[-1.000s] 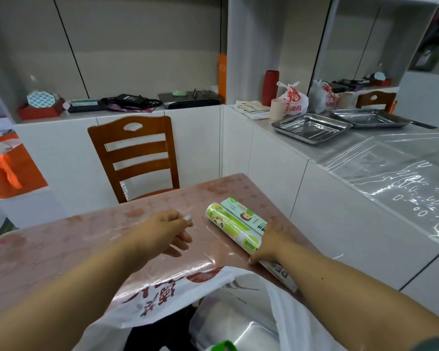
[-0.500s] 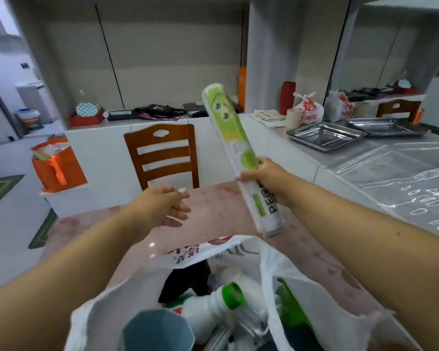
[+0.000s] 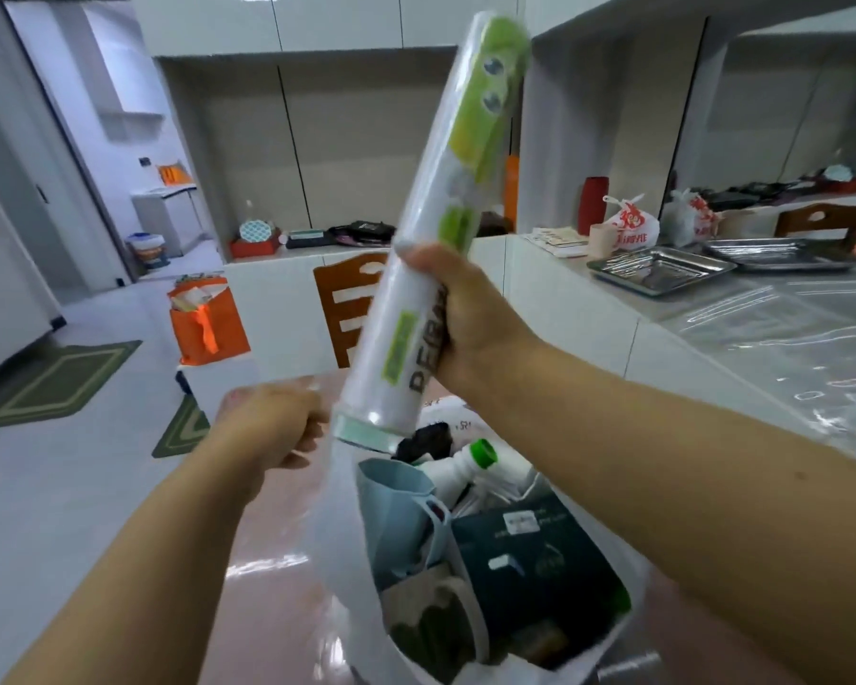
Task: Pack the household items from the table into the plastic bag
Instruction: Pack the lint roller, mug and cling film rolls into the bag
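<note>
While gripping the roll [image 3: 416,269] mid-length, right hand [image 3: 458,313] kept it near-upright at frame centre, top tilted toward upper right, lower end just above bag mouth. Curled round the tube, fingers w/ thumb wrapped, no slack seen. Left hand [image 3: 273,427], centre-left, pinched plastic bag [image 3: 337,551] rim and held it up; exact finger lay hard to tell, blurred. Looked crowded inside the bag, lower centre: green-capped bottle [image 3: 475,464], blue cup [image 3: 401,511], dark box [image 3: 534,561]. Best way, as a judgement: aim lower end at gap along bag's left wall, beside cup, slide down end-first, not dropped flat across the top. Worth keeping rim pulled wide & taut, else tube could snag thin plastic or knock bottle. Table [image 3: 278,610] glossy, pink, under bag.
</note>
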### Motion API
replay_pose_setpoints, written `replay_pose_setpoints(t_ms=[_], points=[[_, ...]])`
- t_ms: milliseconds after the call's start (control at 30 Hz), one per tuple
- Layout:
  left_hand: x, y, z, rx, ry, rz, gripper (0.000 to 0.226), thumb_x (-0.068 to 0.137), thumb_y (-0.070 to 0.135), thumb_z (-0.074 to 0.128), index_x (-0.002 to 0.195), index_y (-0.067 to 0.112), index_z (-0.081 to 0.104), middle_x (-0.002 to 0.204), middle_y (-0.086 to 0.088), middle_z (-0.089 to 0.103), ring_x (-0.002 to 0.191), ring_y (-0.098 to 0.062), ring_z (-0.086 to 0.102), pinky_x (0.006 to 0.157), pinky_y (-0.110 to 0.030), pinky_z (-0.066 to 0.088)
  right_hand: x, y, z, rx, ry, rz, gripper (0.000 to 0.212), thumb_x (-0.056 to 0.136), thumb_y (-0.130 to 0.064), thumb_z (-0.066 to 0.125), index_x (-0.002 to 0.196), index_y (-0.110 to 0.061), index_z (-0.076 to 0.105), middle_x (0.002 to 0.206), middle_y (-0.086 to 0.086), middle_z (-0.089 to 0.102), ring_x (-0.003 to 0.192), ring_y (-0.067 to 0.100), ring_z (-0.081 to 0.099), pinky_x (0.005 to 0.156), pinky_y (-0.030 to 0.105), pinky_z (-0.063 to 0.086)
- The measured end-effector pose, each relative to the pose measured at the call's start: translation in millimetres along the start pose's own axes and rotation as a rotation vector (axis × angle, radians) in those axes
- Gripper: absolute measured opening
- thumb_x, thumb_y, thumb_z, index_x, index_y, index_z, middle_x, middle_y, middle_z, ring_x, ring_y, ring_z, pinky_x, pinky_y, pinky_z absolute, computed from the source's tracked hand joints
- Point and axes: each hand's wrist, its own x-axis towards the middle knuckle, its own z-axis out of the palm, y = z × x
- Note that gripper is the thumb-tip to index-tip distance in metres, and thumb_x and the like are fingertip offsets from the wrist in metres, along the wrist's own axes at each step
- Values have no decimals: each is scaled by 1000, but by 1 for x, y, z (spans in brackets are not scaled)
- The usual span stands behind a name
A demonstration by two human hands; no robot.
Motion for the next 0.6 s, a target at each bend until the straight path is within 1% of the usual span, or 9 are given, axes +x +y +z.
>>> replay_pose_setpoints(t_ms=[67,167,200,267,367,433,500,567,600], points=[[-13,-10,2,-76,-2,-49,27,93,25,55,84,4,69,83,-16,66,72,-25,59,56,-32,47,-9,15,-23,-150,66,-72,40,62,-21,72,97,-11,57,73,3,60,69,20,61,67,35,56],[-35,-16,9,-93,44,-42,37,95,40,49,85,10,68,88,-11,69,80,-26,63,62,-31,51,-20,23,-47,-413,70,-81,90,54,-33,85,131,-11,44,108,13,63,99,30,65,86,49,55],[-43,-14,13,-93,34,-14,34,95,40,50,85,11,67,92,-11,70,84,-28,64,68,-33,55,-23,23,-53,-459,60,-71,98,52,-36,86,135,-14,40,117,15,61,105,33,64,90,53,53],[-64,-9,25,-55,-44,60,23,92,31,58,94,9,64,98,-11,67,88,-28,62,81,-37,56,-31,19,-56,-494,44,-71,99,52,-36,85,137,-18,39,122,16,59,108,35,62,92,56,51],[-84,-8,46,386,-97,214,32,84,30,69,112,18,59,107,-1,60,88,-17,58,71,-23,49,-36,6,-61,-478,17,-86,94,54,-37,81,136,-17,40,120,16,58,109,35,60,92,53,52],[-90,-5,54,449,-34,283,22,86,31,66,103,18,64,109,-5,63,82,-14,58,63,-20,45,-38,-1,-63,-487,-23,-86,91,56,-35,78,136,-16,40,116,17,56,108,35,60,92,51,53],[-94,5,51,138,19,194,8,91,25,60,89,17,60,100,-12,62,75,-16,54,62,-24,44,-42,0,-68,-540,-35,-58,93,55,-31,79,137,-17,36,119,15,55,108,34,59,92,49,52],[-88,12,41,-358,-36,33,8,92,16,57,95,9,59,80,-12,61,70,-19,55,72,-31,49,-46,6,-78,-612,-33,-7,97,55,-23,80,139,-20,30,117,6,56,106,27,59,92,45,52],[-82,11,35,-575,-119,-10,13,93,14,53,99,4,59,66,-8,58,61,-17,53,70,-32,51,-48,9,-83,-682,-35,4,99,55,-21,80,139,-24,28,116,-1,55,106,22,59,93,42,51]])
